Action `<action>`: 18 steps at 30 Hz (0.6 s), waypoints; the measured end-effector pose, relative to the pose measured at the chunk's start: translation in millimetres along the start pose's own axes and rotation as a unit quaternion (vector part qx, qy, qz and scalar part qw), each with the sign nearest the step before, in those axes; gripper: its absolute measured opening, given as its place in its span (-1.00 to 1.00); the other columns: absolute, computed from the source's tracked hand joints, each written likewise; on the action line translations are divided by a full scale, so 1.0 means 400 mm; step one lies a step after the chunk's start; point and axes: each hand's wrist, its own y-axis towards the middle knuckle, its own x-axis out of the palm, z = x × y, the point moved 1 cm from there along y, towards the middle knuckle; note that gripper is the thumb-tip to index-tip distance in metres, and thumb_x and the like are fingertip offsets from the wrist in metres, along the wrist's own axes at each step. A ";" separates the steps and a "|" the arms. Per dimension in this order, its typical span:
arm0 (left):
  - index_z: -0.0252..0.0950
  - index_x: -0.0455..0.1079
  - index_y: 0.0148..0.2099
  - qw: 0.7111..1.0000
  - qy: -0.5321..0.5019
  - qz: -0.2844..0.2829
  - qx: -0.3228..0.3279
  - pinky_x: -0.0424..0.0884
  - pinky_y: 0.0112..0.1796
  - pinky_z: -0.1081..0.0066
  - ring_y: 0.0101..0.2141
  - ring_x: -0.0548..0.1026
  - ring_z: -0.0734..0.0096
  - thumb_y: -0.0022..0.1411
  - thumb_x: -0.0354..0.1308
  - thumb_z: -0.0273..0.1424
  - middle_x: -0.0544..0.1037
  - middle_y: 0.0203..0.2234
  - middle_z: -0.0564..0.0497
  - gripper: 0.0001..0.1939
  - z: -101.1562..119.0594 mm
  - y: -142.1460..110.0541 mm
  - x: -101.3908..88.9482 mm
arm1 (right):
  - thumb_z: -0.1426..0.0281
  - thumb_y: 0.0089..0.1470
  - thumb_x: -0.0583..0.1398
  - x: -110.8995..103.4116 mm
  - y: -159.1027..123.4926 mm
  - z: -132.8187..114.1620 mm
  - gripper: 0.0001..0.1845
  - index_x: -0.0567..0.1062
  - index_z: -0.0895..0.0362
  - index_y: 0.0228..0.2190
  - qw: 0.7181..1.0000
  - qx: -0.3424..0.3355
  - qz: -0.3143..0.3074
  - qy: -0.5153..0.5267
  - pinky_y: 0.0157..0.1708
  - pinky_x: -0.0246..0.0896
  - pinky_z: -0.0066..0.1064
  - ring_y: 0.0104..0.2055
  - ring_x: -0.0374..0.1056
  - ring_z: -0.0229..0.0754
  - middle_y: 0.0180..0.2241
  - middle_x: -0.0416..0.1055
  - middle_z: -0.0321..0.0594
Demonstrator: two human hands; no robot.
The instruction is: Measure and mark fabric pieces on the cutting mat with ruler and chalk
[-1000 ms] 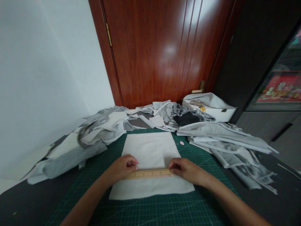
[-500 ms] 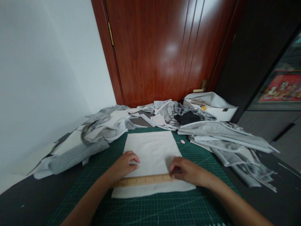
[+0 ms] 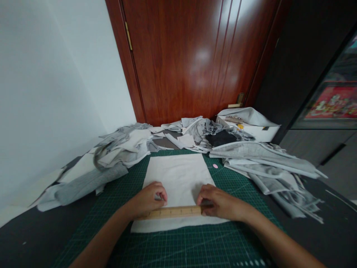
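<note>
A white piece of cloth [image 3: 175, 176] lies flat, with a wooden ruler [image 3: 174, 212] across its near part. My right hand [image 3: 219, 203] closes round the ruler's right end, fingertips on the far edge and thumb on the near side. My left hand [image 3: 149, 199] rests over the ruler's left part, fingers curled in to the thumb just beyond the far edge. Whatever its fingertips hold, if anything, is hidden. The left end of the ruler shows only partly beneath that hand.
A green cutting mat [image 3: 181, 245] lies under the cloth. Fabric scraps [image 3: 119, 152] are heaped at the left, more grey pieces [image 3: 264, 160] at the right. A small pink oval [image 3: 215, 166] lies on the mat. A white box [image 3: 259, 132] stands at the back right before a door [image 3: 178, 63].
The right hand has shifted slightly left along the ruler, its fingers now spanning it. My left hand has moved a little toward the ruler. The whole view has shifted slightly.
</note>
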 end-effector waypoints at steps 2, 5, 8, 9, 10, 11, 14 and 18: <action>-0.25 0.43 -0.41 1.000 0.004 0.002 0.001 0.34 -0.20 0.43 -0.27 0.42 0.38 -0.05 0.13 -0.45 0.44 -0.38 0.05 -0.92 0.002 -0.001 -0.001 | 0.50 -0.07 0.29 0.001 0.000 0.001 -0.78 0.50 0.09 -0.29 1.000 -0.003 -0.005 0.000 -0.13 0.16 -0.39 -0.15 0.27 -0.17 -0.27 0.35 -0.25; -0.27 0.43 -0.41 1.000 0.001 0.006 0.002 0.33 -0.21 0.41 -0.28 0.42 0.36 -0.07 0.12 -0.47 0.43 -0.37 0.04 -0.89 0.003 -0.002 -0.002 | 0.50 -0.07 0.29 0.001 -0.001 0.003 -0.77 0.50 0.09 -0.28 1.000 -0.012 -0.006 0.002 -0.12 0.16 -0.40 -0.14 0.27 -0.18 -0.26 0.35 -0.25; -0.27 0.42 -0.39 1.000 0.003 0.006 0.004 0.31 -0.20 0.41 -0.26 0.41 0.35 -0.09 0.13 -0.48 0.43 -0.37 0.05 -0.87 0.003 -0.005 -0.003 | 0.50 -0.06 0.29 -0.001 -0.003 0.002 -0.76 0.49 0.10 -0.27 1.000 -0.012 -0.010 0.006 -0.10 0.15 -0.40 -0.12 0.26 -0.18 -0.24 0.34 -0.24; -0.26 0.42 -0.40 1.000 0.006 0.004 0.006 0.31 -0.19 0.42 -0.25 0.40 0.36 -0.09 0.13 -0.48 0.43 -0.37 0.05 -0.88 0.003 -0.005 -0.003 | 0.50 -0.06 0.28 -0.001 -0.003 0.001 -0.76 0.49 0.10 -0.26 1.000 -0.010 -0.013 0.007 -0.10 0.15 -0.40 -0.12 0.26 -0.18 -0.24 0.34 -0.24; -0.25 0.42 -0.41 1.000 0.010 0.002 0.009 0.30 -0.19 0.42 -0.24 0.40 0.36 -0.08 0.14 -0.48 0.42 -0.37 0.06 -0.90 0.004 -0.006 -0.004 | 0.50 -0.06 0.28 0.000 -0.004 0.000 -0.76 0.49 0.10 -0.26 1.000 -0.007 -0.015 0.007 -0.10 0.15 -0.40 -0.12 0.26 -0.17 -0.24 0.34 -0.24; -0.25 0.41 -0.42 1.000 0.014 -0.001 0.012 0.30 -0.19 0.42 -0.24 0.39 0.36 -0.07 0.14 -0.47 0.42 -0.38 0.06 -0.92 0.005 -0.007 -0.005 | 0.50 -0.06 0.28 0.000 -0.004 -0.002 -0.75 0.49 0.09 -0.25 1.000 -0.005 -0.017 0.006 -0.09 0.15 -0.39 -0.11 0.26 -0.17 -0.23 0.34 -0.24; -0.25 0.41 -0.47 1.000 0.014 -0.009 0.025 0.29 -0.18 0.44 -0.24 0.38 0.36 -0.04 0.16 -0.45 0.40 -0.40 0.07 -0.98 0.009 -0.009 -0.009 | 0.48 -0.09 0.30 0.003 -0.004 -0.010 -0.68 0.48 0.09 -0.21 1.000 -0.003 -0.016 0.000 -0.05 0.14 -0.35 -0.08 0.25 -0.14 -0.20 0.33 -0.22; -0.24 0.43 -0.48 0.999 -0.007 -0.030 0.038 0.29 -0.19 0.46 -0.25 0.37 0.38 0.01 0.18 -0.39 0.41 -0.38 0.06 -0.94 0.007 -0.013 -0.016 | 0.49 -0.08 0.29 0.005 -0.003 -0.021 -0.68 0.48 0.07 -0.20 1.000 -0.005 -0.019 -0.003 -0.04 0.14 -0.34 -0.07 0.24 -0.13 -0.19 0.33 -0.22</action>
